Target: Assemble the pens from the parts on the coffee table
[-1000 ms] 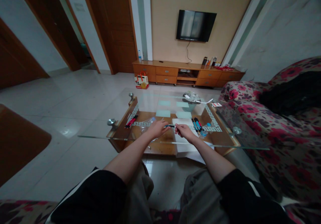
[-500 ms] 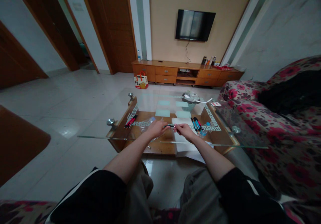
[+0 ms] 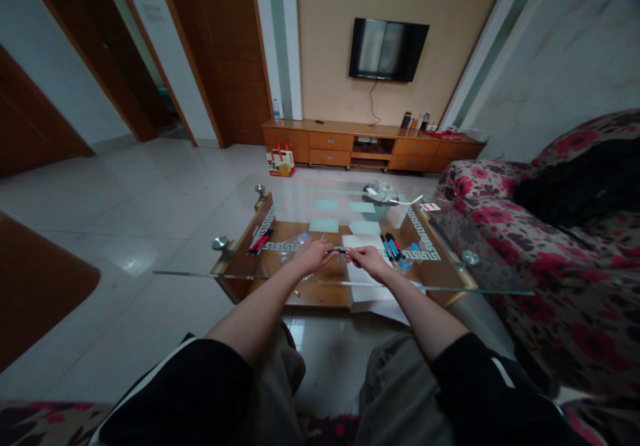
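left hand [image 3: 314, 257] and right hand [image 3: 367, 259] at frame centre, fingers of both pinching one dark pen [image 3: 340, 251] above the glass worktop [image 3: 200, 274]; more pens [image 3: 393, 247] lying just right.

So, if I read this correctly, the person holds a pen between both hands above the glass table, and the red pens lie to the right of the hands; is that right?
Not quite: in the head view the red pens lie to the left of the hands; the pens on the right are blue and dark. The rest stands: left hand and right hand hold one pen between them above the glass table.
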Action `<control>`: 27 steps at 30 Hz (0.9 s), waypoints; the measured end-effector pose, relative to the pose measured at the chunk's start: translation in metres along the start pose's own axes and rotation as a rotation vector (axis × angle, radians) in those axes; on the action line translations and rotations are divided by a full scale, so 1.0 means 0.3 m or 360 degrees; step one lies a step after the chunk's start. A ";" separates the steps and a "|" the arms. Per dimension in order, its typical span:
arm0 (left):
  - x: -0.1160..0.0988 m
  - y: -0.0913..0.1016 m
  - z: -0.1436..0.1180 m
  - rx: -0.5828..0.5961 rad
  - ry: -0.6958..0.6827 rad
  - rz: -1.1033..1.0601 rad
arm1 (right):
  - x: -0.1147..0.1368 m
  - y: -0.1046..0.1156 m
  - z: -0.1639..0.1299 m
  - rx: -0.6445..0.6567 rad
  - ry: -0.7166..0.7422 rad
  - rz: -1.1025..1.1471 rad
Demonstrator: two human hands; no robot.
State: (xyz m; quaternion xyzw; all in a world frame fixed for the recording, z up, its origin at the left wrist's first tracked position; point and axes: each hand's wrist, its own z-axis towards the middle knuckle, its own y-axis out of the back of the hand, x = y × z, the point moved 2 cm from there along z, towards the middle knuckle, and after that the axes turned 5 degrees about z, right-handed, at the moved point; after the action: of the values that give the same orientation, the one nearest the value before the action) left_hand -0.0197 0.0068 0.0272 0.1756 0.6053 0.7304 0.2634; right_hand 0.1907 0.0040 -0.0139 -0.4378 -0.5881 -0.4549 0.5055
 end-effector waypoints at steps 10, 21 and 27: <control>-0.004 0.005 -0.003 0.0014 -0.0002 -0.0067 | -0.008 0.009 -0.001 0.0001 0.0027 -0.0051; 0.000 0.006 -0.010 0.0045 0.0012 -0.0007 | 0.010 -0.003 -0.011 -0.0042 0.0024 0.0089; -0.002 0.008 -0.010 0.0032 0.0027 -0.0023 | 0.015 -0.010 -0.017 -0.0071 -0.0091 0.0203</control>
State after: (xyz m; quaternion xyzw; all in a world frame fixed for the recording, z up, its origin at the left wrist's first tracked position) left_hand -0.0212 0.0038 0.0291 0.1678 0.6160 0.7238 0.2617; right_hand 0.1883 -0.0015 -0.0094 -0.4984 -0.5630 -0.4219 0.5066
